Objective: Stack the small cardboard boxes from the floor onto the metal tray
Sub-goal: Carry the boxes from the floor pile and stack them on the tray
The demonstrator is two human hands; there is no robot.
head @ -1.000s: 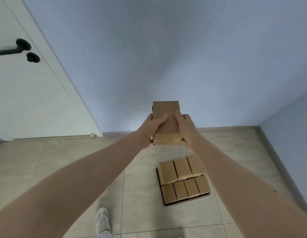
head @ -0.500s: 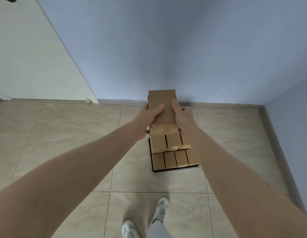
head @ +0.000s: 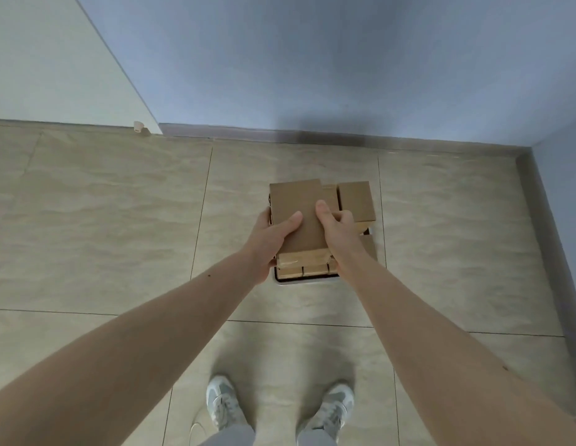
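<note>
Over the tray point(head: 307, 279) on the tiled floor point(head: 119, 220): a cardboard box point(head: 297, 209) held between both hands, left hand point(head: 273, 233) and right hand point(head: 336, 228) gripping its sides, thumbs on top. Stacked boxes point(head: 357, 201) fill the tray beneath, partly hidden. Arms extended forward; sneakers point(head: 222, 402) below.

Left hand point(head: 273, 235) and right hand point(head: 336, 226) grip a cardboard box point(head: 297, 214) above the box-filled tray point(head: 307, 281).
</note>
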